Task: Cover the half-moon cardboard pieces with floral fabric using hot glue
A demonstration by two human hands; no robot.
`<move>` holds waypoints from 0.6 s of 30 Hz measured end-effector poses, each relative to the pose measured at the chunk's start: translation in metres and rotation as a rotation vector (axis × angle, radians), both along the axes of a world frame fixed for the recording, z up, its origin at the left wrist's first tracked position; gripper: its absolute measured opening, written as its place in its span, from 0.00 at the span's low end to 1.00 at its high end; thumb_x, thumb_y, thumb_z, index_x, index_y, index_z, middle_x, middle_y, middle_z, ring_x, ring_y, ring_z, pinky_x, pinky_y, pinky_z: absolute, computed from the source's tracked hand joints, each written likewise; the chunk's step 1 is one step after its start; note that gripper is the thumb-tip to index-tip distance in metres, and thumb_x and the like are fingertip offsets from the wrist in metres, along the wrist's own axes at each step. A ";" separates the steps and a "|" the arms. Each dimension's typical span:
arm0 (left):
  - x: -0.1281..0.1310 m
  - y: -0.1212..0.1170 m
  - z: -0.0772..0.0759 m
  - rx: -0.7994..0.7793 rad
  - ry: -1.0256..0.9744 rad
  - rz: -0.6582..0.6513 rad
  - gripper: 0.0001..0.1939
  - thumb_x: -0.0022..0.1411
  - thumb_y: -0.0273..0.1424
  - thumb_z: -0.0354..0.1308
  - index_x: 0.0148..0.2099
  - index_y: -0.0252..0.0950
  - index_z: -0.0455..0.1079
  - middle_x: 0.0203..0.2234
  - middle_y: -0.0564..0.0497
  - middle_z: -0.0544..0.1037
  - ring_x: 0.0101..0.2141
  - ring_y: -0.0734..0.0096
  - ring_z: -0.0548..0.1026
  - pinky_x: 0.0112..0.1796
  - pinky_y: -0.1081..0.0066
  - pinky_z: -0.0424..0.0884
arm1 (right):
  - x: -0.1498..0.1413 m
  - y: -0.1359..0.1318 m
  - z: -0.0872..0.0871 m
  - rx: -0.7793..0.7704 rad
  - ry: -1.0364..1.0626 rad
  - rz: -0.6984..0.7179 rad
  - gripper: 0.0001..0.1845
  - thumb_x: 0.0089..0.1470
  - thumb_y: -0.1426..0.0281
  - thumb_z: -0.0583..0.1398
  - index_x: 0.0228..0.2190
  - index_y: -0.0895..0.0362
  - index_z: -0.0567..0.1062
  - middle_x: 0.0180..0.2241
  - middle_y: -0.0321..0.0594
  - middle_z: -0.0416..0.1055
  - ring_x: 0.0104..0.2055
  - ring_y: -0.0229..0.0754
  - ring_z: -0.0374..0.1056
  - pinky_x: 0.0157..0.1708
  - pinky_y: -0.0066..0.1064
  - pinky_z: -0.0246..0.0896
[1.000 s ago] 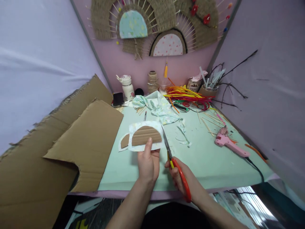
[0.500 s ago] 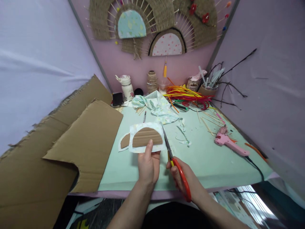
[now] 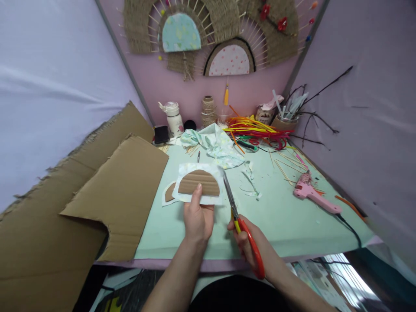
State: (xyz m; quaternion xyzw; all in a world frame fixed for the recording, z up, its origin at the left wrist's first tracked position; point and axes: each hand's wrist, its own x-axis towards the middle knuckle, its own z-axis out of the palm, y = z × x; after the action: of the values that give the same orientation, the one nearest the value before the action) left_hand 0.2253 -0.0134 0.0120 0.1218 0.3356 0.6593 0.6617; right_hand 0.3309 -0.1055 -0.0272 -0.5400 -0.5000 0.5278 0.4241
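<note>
Before a pink wall (image 3: 260,89), over a green table (image 3: 279,225), hands (image 3: 197,221) (image 3: 242,241) grip cardboard semicircle (image 3: 204,178) (left) and scissors (image 3: 230,194) (right).

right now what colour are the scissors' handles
The handles are red, with yellow near the blades; the head view shows this.

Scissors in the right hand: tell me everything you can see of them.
The scissors have slim grey, metal-looking blades, a red handle and yellow near the pivot. Gripped by the right hand, they slant away and leftward, above the table. Their tips are at the right edge of the pale fabric piece; contact is unclear.
</note>
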 end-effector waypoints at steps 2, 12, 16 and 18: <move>-0.002 0.000 0.000 0.029 0.018 -0.042 0.20 0.56 0.26 0.61 0.52 0.41 0.70 0.43 0.49 0.79 0.43 0.67 0.77 0.45 0.67 0.72 | 0.000 -0.001 0.004 0.003 0.012 0.023 0.34 0.49 0.36 0.45 0.35 0.55 0.61 0.21 0.27 0.50 0.18 0.32 0.48 0.17 0.25 0.47; -0.006 -0.005 -0.001 0.046 0.022 -0.163 0.22 0.56 0.26 0.62 0.54 0.41 0.69 0.43 0.49 0.79 0.42 0.70 0.77 0.48 0.67 0.70 | 0.004 -0.002 0.004 0.033 -0.024 0.055 0.34 0.51 0.37 0.44 0.37 0.55 0.60 0.22 0.28 0.53 0.21 0.33 0.50 0.19 0.25 0.48; -0.007 -0.004 -0.002 0.051 0.027 -0.181 0.21 0.57 0.26 0.61 0.53 0.41 0.68 0.42 0.50 0.79 0.42 0.70 0.77 0.48 0.68 0.70 | 0.006 -0.003 0.000 0.050 -0.033 0.049 0.35 0.50 0.36 0.43 0.37 0.55 0.60 0.22 0.29 0.53 0.20 0.33 0.50 0.19 0.26 0.48; -0.007 -0.004 -0.003 0.050 0.033 -0.184 0.21 0.56 0.26 0.61 0.53 0.41 0.68 0.42 0.50 0.79 0.42 0.69 0.77 0.47 0.68 0.70 | 0.007 -0.003 -0.002 0.059 -0.041 0.051 0.36 0.49 0.36 0.43 0.37 0.55 0.60 0.22 0.29 0.53 0.20 0.33 0.50 0.19 0.26 0.48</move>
State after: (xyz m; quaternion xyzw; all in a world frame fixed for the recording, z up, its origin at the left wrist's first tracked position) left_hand 0.2179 -0.0174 0.0090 0.1795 0.3171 0.6018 0.7107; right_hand 0.3379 -0.1090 -0.0293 -0.5251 -0.5376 0.5120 0.4160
